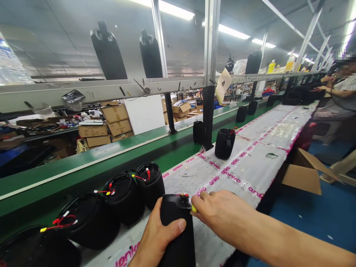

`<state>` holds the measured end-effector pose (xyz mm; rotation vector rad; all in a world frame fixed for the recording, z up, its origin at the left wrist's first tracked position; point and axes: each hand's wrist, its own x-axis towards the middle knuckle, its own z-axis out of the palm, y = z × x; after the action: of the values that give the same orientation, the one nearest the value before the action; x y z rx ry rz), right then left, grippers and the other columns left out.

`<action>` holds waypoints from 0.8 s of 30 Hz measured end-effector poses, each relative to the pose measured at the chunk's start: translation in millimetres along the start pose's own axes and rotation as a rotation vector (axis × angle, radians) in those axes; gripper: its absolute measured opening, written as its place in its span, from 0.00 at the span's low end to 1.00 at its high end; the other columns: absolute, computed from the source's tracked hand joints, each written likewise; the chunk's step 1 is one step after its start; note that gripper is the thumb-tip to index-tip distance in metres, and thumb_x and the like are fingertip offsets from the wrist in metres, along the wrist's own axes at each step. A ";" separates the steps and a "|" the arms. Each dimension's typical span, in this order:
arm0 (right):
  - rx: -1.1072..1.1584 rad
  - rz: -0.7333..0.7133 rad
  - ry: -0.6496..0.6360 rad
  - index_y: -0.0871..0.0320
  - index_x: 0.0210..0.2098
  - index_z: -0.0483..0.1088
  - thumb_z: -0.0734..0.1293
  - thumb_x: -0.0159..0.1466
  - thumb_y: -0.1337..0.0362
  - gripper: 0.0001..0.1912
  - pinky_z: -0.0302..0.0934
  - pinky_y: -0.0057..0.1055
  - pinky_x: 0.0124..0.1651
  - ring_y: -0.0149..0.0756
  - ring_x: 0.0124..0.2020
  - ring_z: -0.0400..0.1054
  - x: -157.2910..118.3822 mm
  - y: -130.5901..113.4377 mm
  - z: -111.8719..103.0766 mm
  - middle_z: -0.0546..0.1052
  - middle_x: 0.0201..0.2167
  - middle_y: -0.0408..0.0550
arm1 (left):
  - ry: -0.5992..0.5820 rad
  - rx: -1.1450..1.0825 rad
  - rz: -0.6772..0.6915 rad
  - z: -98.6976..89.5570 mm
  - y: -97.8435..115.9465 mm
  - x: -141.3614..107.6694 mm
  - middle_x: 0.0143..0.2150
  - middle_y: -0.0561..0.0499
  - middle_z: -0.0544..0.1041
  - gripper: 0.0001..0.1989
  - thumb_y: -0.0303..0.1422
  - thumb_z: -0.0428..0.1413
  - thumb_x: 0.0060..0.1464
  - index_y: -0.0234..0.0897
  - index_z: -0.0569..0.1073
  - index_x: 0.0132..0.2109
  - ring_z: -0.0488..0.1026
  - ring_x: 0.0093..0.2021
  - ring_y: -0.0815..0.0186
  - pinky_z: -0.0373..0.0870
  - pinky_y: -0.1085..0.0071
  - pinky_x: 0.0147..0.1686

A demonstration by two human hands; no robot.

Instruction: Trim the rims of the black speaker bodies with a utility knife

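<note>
Black casing stands nearly upright over the near end of the sheet-covered bench, between both hands; whether its base touches the bench cannot be told. Left hand grips it from the left side, thumb pressed flat on the near face; the other fingers are hidden behind, their spacing not determinable. Right hand is at the casing's top right corner, fingers curled together, thumb and forefinger pinching a small yellow piece, partly covered. Four further casings stand in a row along the bench's left edge, red leads lying across their tops. One farther casing stands along the same edge, near a black post. Beyond that edge runs a green surface. An open cardboard box is beside the right edge; a co-worker is near the far right corner
</note>
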<state>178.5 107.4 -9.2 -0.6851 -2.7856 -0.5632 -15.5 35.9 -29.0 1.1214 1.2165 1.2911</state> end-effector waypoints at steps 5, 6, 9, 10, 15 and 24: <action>0.238 0.051 0.090 0.55 0.40 0.64 0.66 0.69 0.63 0.05 0.47 0.37 0.22 0.38 0.23 0.71 -6.8 -2.1 7.4 0.75 0.30 0.41 | -0.076 -0.064 0.063 -3.7 -0.1 -0.1 0.52 0.42 0.79 0.32 0.45 0.67 0.43 0.39 0.72 0.54 0.74 0.54 0.47 0.64 0.54 0.58; 0.305 0.070 0.096 0.55 0.40 0.64 0.65 0.70 0.63 0.04 0.49 0.36 0.24 0.38 0.24 0.72 -9.7 -2.5 9.4 0.75 0.30 0.41 | -0.095 -0.063 0.070 -3.8 -0.5 0.0 0.51 0.42 0.79 0.32 0.45 0.67 0.44 0.39 0.72 0.54 0.74 0.54 0.47 0.65 0.54 0.58; 0.461 0.107 0.137 0.55 0.42 0.65 0.61 0.72 0.64 0.03 0.53 0.35 0.27 0.38 0.28 0.74 -17.0 -4.2 14.6 0.77 0.32 0.41 | -0.114 -0.080 0.061 -2.7 -2.3 -0.7 0.51 0.41 0.79 0.32 0.44 0.68 0.42 0.39 0.72 0.54 0.73 0.54 0.46 0.66 0.54 0.55; 0.498 0.106 0.166 0.55 0.42 0.65 0.59 0.73 0.63 0.05 0.54 0.35 0.27 0.37 0.29 0.74 -18.6 -4.8 15.7 0.77 0.32 0.42 | -0.114 -0.102 0.055 -2.1 -3.1 -1.3 0.51 0.41 0.78 0.33 0.44 0.68 0.41 0.39 0.72 0.54 0.73 0.55 0.46 0.67 0.55 0.55; 0.671 0.169 0.382 0.56 0.41 0.65 0.53 0.76 0.59 0.13 0.58 0.31 0.30 0.33 0.27 0.71 -19.4 -5.8 13.9 0.76 0.29 0.43 | -0.084 -0.288 -0.089 -0.7 -6.9 -5.9 0.43 0.45 0.79 0.30 0.45 0.65 0.46 0.40 0.72 0.55 0.76 0.41 0.57 0.70 0.67 0.38; 0.430 0.205 0.053 0.55 0.37 0.64 0.60 0.73 0.61 0.07 0.52 0.34 0.28 0.38 0.27 0.73 -20.8 1.2 7.0 0.76 0.30 0.42 | -0.070 -0.318 -0.049 5.3 -1.3 -7.3 0.45 0.44 0.79 0.32 0.43 0.66 0.44 0.41 0.71 0.56 0.77 0.41 0.54 0.71 0.62 0.43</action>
<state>196.3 103.0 -21.2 -0.8231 -2.6127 0.0574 -9.6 29.0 -29.9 0.8929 0.9412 1.3415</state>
